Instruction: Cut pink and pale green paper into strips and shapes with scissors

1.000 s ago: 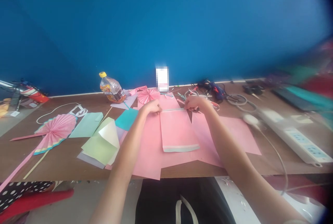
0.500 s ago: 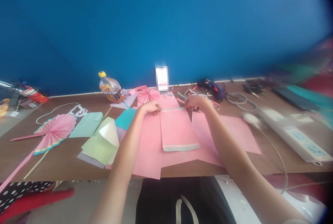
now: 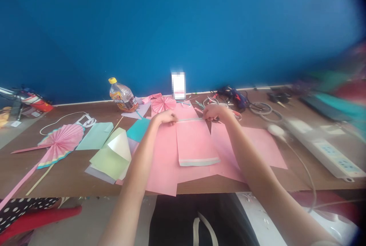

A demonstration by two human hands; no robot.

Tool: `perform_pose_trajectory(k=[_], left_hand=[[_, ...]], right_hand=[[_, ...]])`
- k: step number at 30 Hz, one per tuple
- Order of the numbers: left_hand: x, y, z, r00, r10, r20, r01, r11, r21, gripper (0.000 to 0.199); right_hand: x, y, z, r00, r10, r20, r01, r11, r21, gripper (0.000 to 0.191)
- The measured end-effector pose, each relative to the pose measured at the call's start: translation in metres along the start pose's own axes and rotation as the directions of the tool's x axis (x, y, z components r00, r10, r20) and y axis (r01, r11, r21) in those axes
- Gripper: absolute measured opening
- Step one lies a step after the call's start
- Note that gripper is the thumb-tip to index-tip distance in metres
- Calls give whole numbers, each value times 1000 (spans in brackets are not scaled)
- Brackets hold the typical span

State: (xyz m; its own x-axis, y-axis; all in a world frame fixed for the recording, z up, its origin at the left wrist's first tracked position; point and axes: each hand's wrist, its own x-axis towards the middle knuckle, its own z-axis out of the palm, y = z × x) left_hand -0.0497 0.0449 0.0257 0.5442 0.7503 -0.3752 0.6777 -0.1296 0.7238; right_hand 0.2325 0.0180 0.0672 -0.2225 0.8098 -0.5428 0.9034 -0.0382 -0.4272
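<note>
A pink sheet of paper point(image 3: 196, 141) lies before me on other pink sheets point(image 3: 163, 162); a pale strip runs along its near edge and another along its far edge. My left hand point(image 3: 167, 117) is closed at the far left corner, fingers pinching the paper there. At the far right corner my right hand point(image 3: 213, 112) pinches the same sheet, fingers pressed together. Just beyond my left hand lies a pleated pink paper rosette point(image 3: 162, 104). Scissors with orange-red handles point(image 3: 237, 115) are partly hidden behind my right hand.
A bottle with a yellow cap point(image 3: 122, 96) stands at back left. A pleated pink fan point(image 3: 64, 141) and green paper point(image 3: 110, 160) lie left. Against the blue wall leans a phone-like bright screen point(image 3: 178, 86). Cables and a white power strip point(image 3: 328, 154) lie right.
Both hands stay at the far corners of the pink sheet. The pale strip along the far edge looks slightly shifted between my fingers; otherwise almost nothing has moved.
</note>
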Motion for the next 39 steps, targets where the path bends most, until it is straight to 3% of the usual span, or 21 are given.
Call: perform_pose_trajectory(k=[9,22,39], left_hand=[[-3,0,-2,999,36,27,-35,999,-34,26],[3,-5,1,1000,24,-6,-24,999,-39,17],[7,-8,3,997,57,-44,-53,995,81,13]], right_hand=[[0,2,1,1000,-10,-19,10,1000,-5,13],[-4,-1,0,1000,7,-28,-8,1000,-7,10],[-7,-5,1,1000,17,-20,-17,1000,-20,14]])
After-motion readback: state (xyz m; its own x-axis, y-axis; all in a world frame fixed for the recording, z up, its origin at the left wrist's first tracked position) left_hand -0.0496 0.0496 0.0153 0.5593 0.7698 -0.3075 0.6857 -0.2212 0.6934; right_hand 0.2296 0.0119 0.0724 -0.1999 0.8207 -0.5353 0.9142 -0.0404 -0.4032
